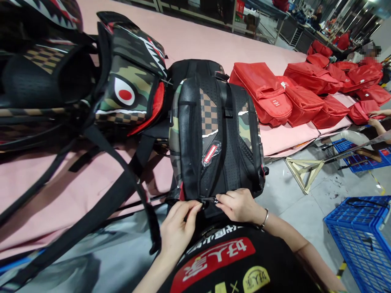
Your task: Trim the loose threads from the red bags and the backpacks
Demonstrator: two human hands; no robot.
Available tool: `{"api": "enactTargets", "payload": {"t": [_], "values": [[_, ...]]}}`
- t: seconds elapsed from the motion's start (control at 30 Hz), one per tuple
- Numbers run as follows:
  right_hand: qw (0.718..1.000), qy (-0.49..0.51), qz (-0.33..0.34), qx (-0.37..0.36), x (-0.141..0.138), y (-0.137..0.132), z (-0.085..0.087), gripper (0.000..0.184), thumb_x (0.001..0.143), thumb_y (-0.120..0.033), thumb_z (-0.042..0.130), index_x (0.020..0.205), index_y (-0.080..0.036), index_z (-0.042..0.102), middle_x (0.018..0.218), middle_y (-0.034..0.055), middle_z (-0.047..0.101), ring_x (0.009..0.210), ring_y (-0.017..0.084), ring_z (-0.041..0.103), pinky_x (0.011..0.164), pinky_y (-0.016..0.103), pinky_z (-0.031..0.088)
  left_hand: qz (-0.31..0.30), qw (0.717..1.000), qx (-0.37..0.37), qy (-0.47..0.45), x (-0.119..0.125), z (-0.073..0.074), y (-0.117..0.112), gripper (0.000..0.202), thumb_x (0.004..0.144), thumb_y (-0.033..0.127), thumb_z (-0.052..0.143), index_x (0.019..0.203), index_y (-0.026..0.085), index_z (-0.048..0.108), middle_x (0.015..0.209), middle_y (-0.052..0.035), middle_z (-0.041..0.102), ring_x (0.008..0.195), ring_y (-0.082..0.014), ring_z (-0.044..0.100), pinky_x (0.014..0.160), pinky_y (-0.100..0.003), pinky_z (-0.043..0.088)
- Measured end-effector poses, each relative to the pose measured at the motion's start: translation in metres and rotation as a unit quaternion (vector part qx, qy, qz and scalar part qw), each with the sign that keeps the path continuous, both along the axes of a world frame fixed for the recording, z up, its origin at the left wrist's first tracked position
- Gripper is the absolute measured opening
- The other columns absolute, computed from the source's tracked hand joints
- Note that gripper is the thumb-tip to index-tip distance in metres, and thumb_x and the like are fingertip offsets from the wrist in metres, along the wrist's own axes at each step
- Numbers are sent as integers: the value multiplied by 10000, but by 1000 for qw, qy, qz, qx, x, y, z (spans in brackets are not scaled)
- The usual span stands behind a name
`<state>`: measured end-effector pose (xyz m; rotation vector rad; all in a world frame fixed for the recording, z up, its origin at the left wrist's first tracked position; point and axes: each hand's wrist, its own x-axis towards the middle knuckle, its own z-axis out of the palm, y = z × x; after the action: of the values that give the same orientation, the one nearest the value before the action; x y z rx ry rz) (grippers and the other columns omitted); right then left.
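Observation:
A black backpack [214,134] with camouflage and brown checker panels lies back-side up at the near edge of the pink table [73,191], its straps facing me. My left hand [179,228] pinches the backpack's bottom edge with fingers closed. My right hand [238,205], bracelet on the wrist, is closed on a small black zipper pull or strap end [210,200] at the same edge. A plastic-wrapped red tag [210,154] hangs on the backpack's middle.
More shark-mouth camouflage backpacks [128,81] are piled at the left, straps trailing across the table. Several red bags [275,93] lie in a row at the far right. Blue crates [363,240] stand on the floor at right, near another person's arm [378,124].

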<state>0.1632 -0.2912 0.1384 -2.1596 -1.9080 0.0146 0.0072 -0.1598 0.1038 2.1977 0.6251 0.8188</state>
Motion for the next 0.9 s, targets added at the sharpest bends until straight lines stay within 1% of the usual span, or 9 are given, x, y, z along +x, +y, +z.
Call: {"api": "enactTargets", "payload": {"t": [0.07,0.17,0.27,0.37,0.53,0.63,0.7,0.8,0.9], "values": [[1000,5,-1,-8,2,-3,-1,277,943,-387,421,1032,-199,603,773,8,663,646,104,597,543,250,327,5,1000,-30,0,0,0,0,142,865,272,525,791,191,615,726,-4,627,702,-126,577,687,-231,434],[1000,-6,14,-25,5,-5,2,301,943,-415,410,1056,-203,591,772,3,659,633,110,590,532,258,309,16,999,-49,2,1,0,0,147,866,275,524,778,194,609,696,5,620,681,-125,570,682,-236,430],[999,-20,25,-38,6,-5,6,326,955,-426,373,1065,-201,584,761,4,650,627,111,582,533,263,300,12,999,-46,-3,3,1,0,139,864,271,530,784,191,610,696,3,619,679,-123,569,683,-237,432],[998,-29,29,-45,6,-2,8,333,961,-422,354,1056,-198,581,754,5,642,628,114,579,537,264,300,-10,999,-38,-12,4,1,1,135,863,263,533,792,187,618,719,-8,622,685,-125,571,676,-239,441],[998,-19,40,-42,9,2,8,331,964,-418,348,1034,-193,581,768,6,643,641,114,580,540,264,304,-35,999,-13,-22,3,-2,2,114,862,229,535,803,187,623,738,-12,620,686,-118,572,666,-227,450],[998,-7,44,-39,10,4,7,331,962,-418,359,1009,-188,592,748,8,641,639,108,582,544,258,310,-44,999,-17,-23,1,-4,2,131,862,230,532,788,192,633,741,-9,622,677,-112,573,648,-220,449],[998,5,43,-37,11,4,5,324,961,-409,366,998,-185,598,741,11,643,637,105,585,545,250,312,-34,998,-43,-32,-1,-5,2,132,856,238,540,777,195,636,733,-3,626,679,-113,577,656,-224,452],[999,32,33,-27,12,3,1,295,952,-397,397,986,-191,605,757,10,657,645,101,598,544,237,320,-8,992,-119,-41,-6,-6,1,137,841,283,560,775,191,638,737,-9,644,697,-135,596,685,-253,471],[998,60,24,-12,13,1,-2,281,941,-405,427,1017,-204,609,796,3,676,666,100,612,554,230,339,15,979,-202,-29,-12,-5,-1,299,881,361,471,694,182,619,689,-21,645,648,-144,603,654,-268,482]]}}
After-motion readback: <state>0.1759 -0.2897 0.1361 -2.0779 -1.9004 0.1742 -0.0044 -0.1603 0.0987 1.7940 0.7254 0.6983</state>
